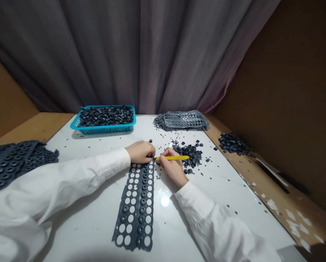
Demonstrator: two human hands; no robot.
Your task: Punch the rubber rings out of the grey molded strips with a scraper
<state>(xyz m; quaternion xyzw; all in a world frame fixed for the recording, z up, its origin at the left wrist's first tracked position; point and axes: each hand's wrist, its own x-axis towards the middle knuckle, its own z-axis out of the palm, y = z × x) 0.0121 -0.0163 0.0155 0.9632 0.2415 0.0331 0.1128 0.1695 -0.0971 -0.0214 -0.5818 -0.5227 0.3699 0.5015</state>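
A dark grey rubber sheet (137, 203) with rows of round holes lies lengthwise on the white table. Rings still sit in one long row and in a few spots at the left; white tabletop shows through the holes. My left hand (142, 152) is closed at the sheet's far end, its fingertips pinching the edge there. In my right hand (175, 169) is a slim yellow pen-shaped tool (176, 158), its tip pointing left to the sheet's far right corner, close to my left fingertips. A heap of small black rubber pieces (190, 154) lies just beyond my right hand.
A blue basket (105, 129) full of black pieces stands at the back left. Stacked perforated sheets (186, 120) lie at the back right, more sheets (10, 163) at the left. Another black pile (232, 143), dark sticks (272, 174) and white scraps (295, 225) are along the right ledge.
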